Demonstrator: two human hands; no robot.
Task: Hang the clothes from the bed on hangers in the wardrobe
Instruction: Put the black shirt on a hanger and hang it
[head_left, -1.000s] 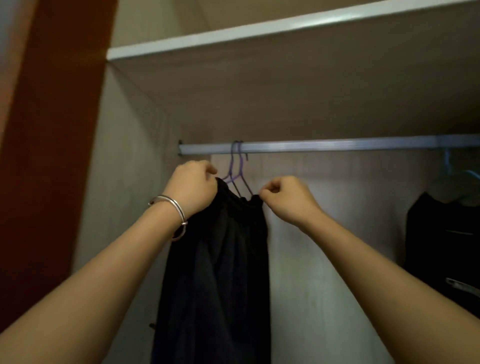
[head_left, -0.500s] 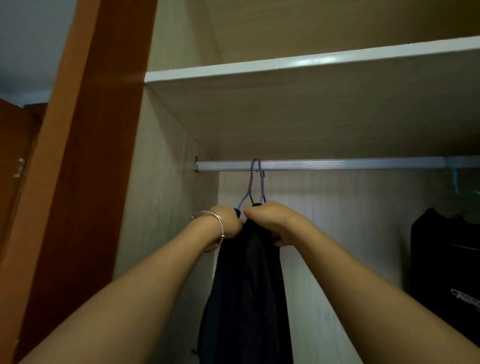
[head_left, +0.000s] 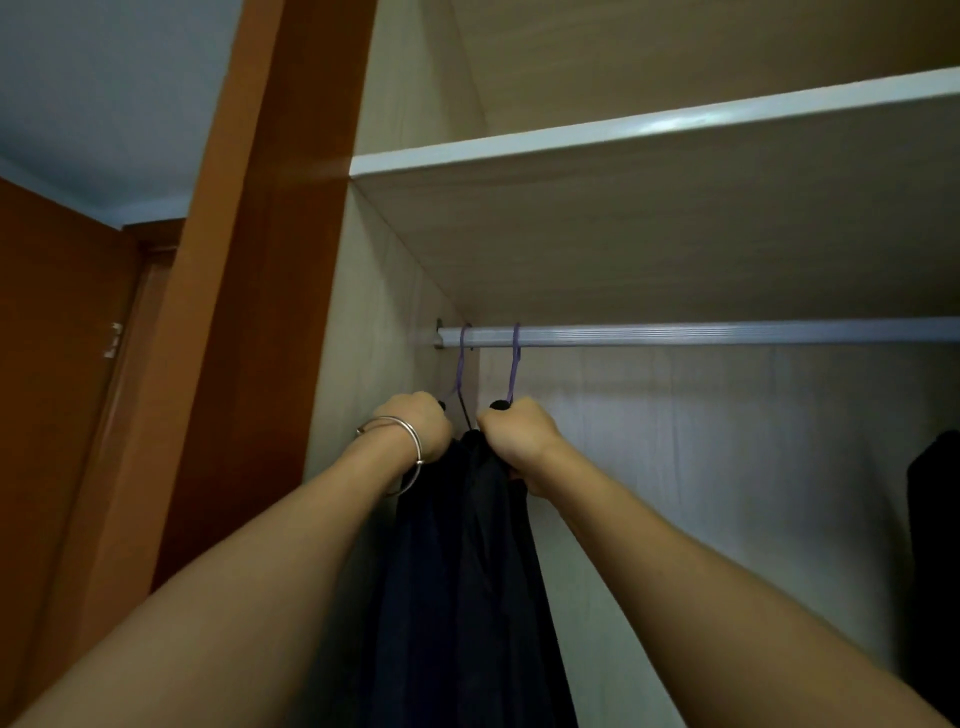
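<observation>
Friend: Where are the clothes right now?

Me: Up in the wardrobe. The dark clothes (head_left: 467, 571) hang straight down from two purple hangers, close against the pale side wall (head_left: 363, 338). The left hanger (head_left: 461, 364) is hooked over the rail (head_left: 675, 332) right at its wall end. The right hanger (head_left: 514, 364) is just beside it, with a small gap between the hooks.

Friend: And your hands?

Me: Both up at the top of the cloth, backs toward me. My left hand (head_left: 418, 426) is a fist under the left hanger, fingers curled in tight on the bunched top of the cloth. My right hand (head_left: 514, 434) is the same under the right hanger, knuckles up, clamped on the cloth there. The fists sit near each other, not touching, and a dark wire of the left hanger runs down between them.

Friend: Holding the hangers too?

Me: Can't tell, my fingertips are hidden on the far side. A small black tip pokes out above each fist.

Friend: Anything else around?

Me: Silver bracelet (head_left: 417, 446) on my left wrist. White-edged shelf (head_left: 623, 130) above the rail. Another dark garment (head_left: 935, 545) at the far right edge, well apart. Orange-brown door frame (head_left: 260, 260) to the left.
</observation>
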